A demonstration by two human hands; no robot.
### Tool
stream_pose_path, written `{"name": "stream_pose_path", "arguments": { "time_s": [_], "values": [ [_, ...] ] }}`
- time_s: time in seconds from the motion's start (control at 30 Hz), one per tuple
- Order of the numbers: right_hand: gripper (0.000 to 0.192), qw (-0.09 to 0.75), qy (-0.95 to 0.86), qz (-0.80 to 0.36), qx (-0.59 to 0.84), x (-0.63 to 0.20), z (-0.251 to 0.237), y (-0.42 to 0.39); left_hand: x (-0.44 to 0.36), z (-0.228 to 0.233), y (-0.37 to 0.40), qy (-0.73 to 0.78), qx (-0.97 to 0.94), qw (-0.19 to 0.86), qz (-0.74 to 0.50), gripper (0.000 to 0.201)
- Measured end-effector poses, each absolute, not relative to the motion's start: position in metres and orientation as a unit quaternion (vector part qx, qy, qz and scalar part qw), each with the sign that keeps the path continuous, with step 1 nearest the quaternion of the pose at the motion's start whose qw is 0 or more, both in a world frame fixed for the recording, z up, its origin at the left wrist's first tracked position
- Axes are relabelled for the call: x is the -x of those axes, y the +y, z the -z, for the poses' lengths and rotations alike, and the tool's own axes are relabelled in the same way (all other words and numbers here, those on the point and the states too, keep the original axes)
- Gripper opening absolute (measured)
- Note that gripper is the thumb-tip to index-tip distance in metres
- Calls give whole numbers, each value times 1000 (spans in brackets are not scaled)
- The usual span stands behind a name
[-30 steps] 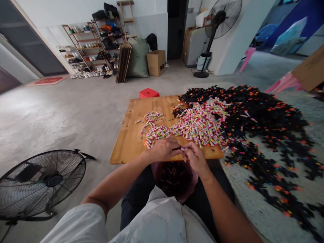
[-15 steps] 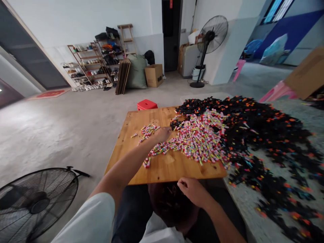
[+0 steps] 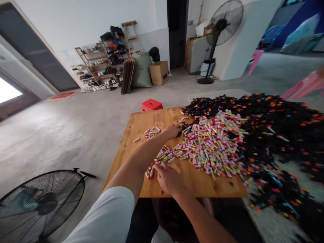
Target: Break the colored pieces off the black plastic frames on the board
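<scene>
Far left on the concrete floor sits a black wire-caged floor fan, well apart from the low light-wood plank table. A small loose cluster of pink & multicoloured short wrapped sticks lies on the table's left part, w/ one stray piece just left of it. The left hand is stretched far over the table, knuckles up, fingers curled down at the near-left edge of the big heap of the same coloured sticks; can't tell if it pinches anything. The right hand rests nearer the table's front edge, fingers bent & bunched, tips touching the trailing row of sticks (whether one is gripped can't be told). Behind the table stands a red plastic stool. To the right, a wide black pile of small parts w/ orange flecks spreads past the table onto the pale mat.
</scene>
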State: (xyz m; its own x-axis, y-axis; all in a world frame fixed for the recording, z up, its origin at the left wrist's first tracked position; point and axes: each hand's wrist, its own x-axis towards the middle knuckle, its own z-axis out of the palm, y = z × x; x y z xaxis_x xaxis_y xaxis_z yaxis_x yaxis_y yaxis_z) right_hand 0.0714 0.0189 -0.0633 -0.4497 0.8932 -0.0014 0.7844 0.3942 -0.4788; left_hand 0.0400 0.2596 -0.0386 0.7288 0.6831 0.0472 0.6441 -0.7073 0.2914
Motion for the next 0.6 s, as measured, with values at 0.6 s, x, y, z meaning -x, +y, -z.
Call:
{"name": "stream_pose_path", "arguments": {
  "time_s": [0.6],
  "values": [
    [36, 22, -844, -169, 508, -52, 63, -6, 1, 36, 235, 394, -916, 53, -46, 24]
  ]
}}
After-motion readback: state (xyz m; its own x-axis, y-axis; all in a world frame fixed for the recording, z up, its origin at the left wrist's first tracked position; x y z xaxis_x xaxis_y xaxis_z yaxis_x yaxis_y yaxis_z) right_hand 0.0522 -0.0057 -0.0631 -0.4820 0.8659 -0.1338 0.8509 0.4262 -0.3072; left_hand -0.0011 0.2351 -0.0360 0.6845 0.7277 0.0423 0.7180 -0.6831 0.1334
